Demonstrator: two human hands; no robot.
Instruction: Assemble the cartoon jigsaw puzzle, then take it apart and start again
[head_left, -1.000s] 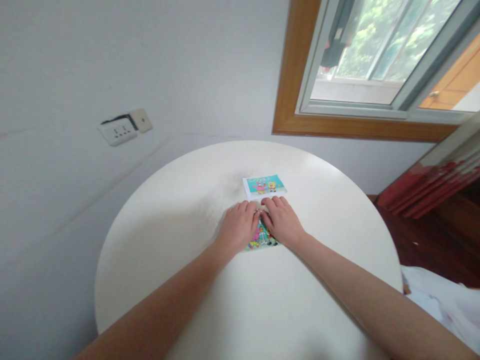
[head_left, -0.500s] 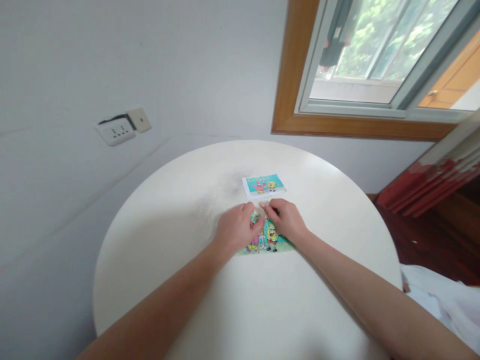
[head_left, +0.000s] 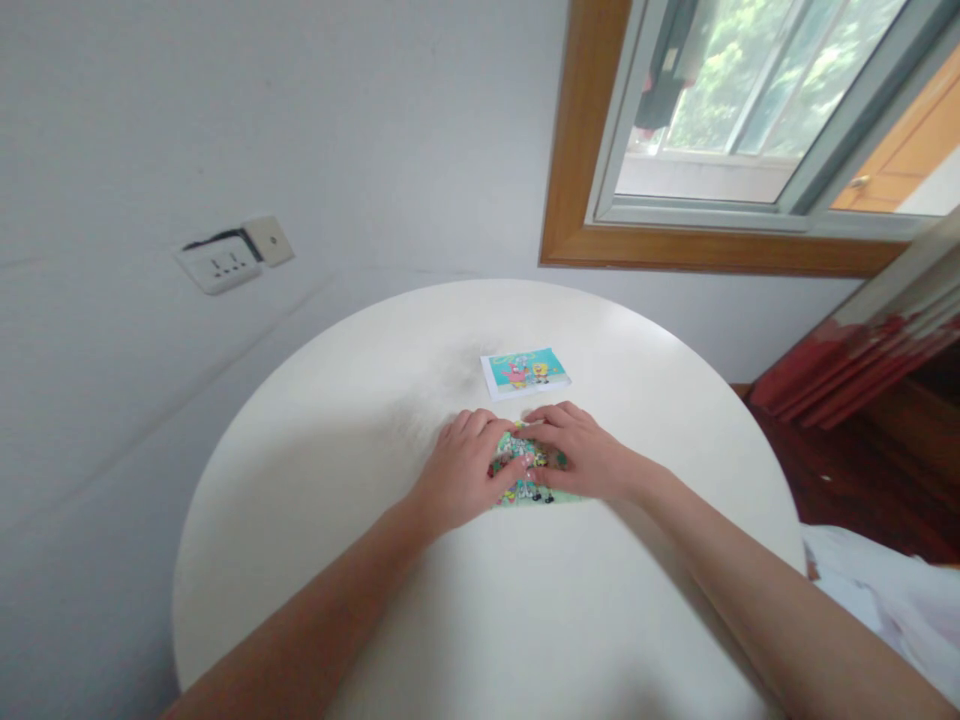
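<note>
both hands on the cartoon picture (head_left: 548,494) now, and it looks flat on the white worktop (head_left: 450,620), with a smaller picture card (head_left: 527,372) just beyond. left hand (head_left: 459,472) covers its left side, right hand (head_left: 589,455) its right, fingers curved, thumbs nearly meeting over the middle. is either grip pinching anything? can't tell, the fingers hide it. good handling here, i'd say, is light, even pressure from both sides, so no edge lifts or skews.
</note>
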